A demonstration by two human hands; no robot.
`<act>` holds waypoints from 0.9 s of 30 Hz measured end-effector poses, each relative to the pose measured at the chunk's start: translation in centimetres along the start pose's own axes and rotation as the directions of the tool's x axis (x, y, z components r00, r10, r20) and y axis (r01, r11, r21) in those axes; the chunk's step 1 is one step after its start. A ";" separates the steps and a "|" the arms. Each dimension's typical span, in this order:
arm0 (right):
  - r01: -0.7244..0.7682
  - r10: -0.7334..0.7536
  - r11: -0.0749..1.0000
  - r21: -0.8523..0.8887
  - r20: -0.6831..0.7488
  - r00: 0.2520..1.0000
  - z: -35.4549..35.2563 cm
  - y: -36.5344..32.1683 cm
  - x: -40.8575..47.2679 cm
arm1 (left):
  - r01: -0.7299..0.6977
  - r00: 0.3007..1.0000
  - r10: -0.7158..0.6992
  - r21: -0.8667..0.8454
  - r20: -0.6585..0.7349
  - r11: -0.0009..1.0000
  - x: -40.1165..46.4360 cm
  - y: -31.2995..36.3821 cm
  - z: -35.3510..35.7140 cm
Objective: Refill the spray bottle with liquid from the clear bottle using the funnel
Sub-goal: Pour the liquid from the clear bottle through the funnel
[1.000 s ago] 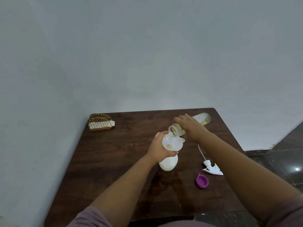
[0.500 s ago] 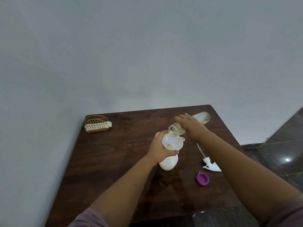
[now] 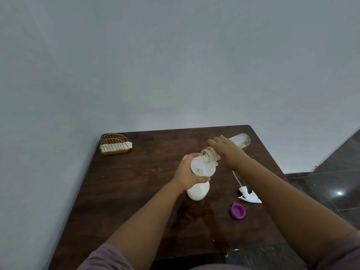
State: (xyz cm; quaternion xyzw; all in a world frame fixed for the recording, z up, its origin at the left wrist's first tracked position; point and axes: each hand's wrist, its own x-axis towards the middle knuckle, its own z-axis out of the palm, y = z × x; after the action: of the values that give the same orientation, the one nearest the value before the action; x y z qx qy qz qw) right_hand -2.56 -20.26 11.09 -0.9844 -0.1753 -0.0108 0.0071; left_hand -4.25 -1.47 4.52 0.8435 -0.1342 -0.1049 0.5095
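A white spray bottle (image 3: pixel 197 191) stands uncapped near the middle of the dark wooden table (image 3: pixel 136 191). A white funnel (image 3: pixel 202 168) sits in its neck, with a little yellowish liquid at its bottom. My left hand (image 3: pixel 188 175) grips the funnel and bottle neck. My right hand (image 3: pixel 227 151) holds the clear bottle (image 3: pixel 241 141) tipped almost flat, its open mouth over the funnel's rim. Pale yellow liquid lies along the clear bottle's lower side.
The white spray head (image 3: pixel 248 195) with its dip tube lies to the right of the spray bottle. A purple cap (image 3: pixel 238 211) lies in front of it. A gold wire holder (image 3: pixel 115 144) sits at the back left corner. Walls close off the back and left.
The clear bottle's mouth has lifted slightly and now hangs higher over the funnel's rim. The view has shifted a little; both hands keep their holds.
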 end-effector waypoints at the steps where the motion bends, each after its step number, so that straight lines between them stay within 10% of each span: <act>1: -0.001 0.001 1.000 0.001 0.010 1.000 0.0 0.0 -0.1 | 0.005 1.000 -0.005 0.001 0.000 1.000 0.0 0.1 0.0; 27: -0.023 0.023 1.000 -0.017 -0.006 1.000 -1.7 -1.0 -0.9 | 0.009 1.000 -0.009 0.011 0.000 1.000 -0.1 0.1 0.0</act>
State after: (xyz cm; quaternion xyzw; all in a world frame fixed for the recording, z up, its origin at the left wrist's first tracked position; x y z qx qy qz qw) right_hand -3.75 -19.65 12.78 -0.9864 -0.1637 -0.0150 -0.0006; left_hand -4.34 -1.54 4.64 0.8469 -0.1310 -0.1062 0.5042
